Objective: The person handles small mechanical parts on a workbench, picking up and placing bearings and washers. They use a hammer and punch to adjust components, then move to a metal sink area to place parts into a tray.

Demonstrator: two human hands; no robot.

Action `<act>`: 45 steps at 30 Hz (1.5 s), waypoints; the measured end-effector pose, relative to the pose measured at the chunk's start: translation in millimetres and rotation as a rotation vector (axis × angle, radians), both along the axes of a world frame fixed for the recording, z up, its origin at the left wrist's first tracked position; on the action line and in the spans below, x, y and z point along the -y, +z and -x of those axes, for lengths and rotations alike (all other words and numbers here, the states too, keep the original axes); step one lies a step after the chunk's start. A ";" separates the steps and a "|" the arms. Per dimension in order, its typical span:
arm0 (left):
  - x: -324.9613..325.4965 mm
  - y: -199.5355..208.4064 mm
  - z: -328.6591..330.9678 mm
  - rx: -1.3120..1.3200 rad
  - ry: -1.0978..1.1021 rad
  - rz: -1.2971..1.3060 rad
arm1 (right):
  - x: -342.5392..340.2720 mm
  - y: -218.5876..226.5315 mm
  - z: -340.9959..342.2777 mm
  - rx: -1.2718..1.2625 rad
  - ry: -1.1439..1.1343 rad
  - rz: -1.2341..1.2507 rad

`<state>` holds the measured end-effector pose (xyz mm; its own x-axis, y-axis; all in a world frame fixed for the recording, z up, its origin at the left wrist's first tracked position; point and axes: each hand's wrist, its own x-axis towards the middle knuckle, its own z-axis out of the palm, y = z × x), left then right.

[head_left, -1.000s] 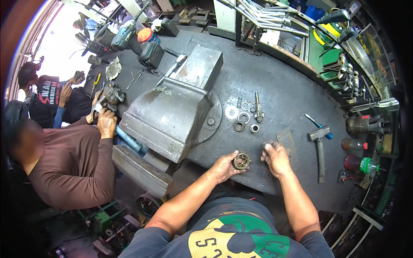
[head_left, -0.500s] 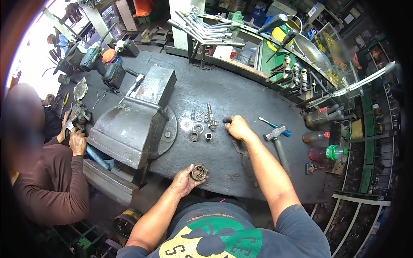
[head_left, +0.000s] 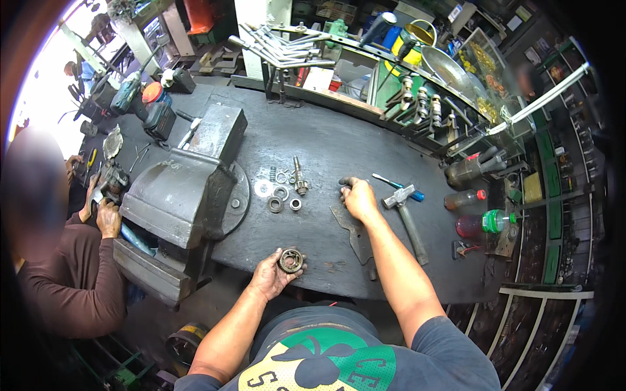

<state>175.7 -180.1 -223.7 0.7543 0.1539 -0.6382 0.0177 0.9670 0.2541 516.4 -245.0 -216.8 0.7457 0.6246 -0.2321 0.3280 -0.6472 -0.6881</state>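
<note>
My left hand (head_left: 266, 277) grips a round toothed gear (head_left: 291, 260) with an open centre, just above the bench's near edge. Over the bench, my right hand (head_left: 358, 199) has its blackened fingers curled; whatever may be between them is too small to make out. To its left lie a geared shaft (head_left: 300, 176), a flat washer (head_left: 263, 188), a coil spring (head_left: 272, 173), a ring (head_left: 281, 192) and two short collars, one wider (head_left: 275, 204) and one narrower (head_left: 295, 204). A flat metal plate (head_left: 352, 236) rests partly under my right forearm.
A large bench vise (head_left: 173, 195) stands on the left, with a co-worker's hands (head_left: 108, 218) beyond it. Right of my arm lie a hammer (head_left: 409, 221) and a screwdriver (head_left: 401, 188). Bottles (head_left: 479, 225) stand at the right edge, a tool rack (head_left: 287, 52) at the back.
My right hand has drawn away to the right from the loose parts, its fingers shifting slightly. My left hand still holds the gear. The whole view has swung a little to the right.
</note>
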 end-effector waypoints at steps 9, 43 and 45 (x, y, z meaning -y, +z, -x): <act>-2.4 6.3 -4.4 -0.005 0.059 -0.002 | 16.3 17.9 33.1 0.062 0.121 -0.014; -22.3 9.3 55.4 -0.033 0.074 -0.021 | -105.5 25.9 25.6 0.371 0.375 0.127; -21.9 10.7 50.4 -0.045 0.067 -0.035 | -123.5 36.0 31.3 0.382 0.486 0.213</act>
<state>125.3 -158.2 -213.1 0.7123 0.2255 -0.6647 -0.0340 0.9570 0.2882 485.1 -121.5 -180.8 0.4447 0.8808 -0.1625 0.8135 -0.4731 -0.3382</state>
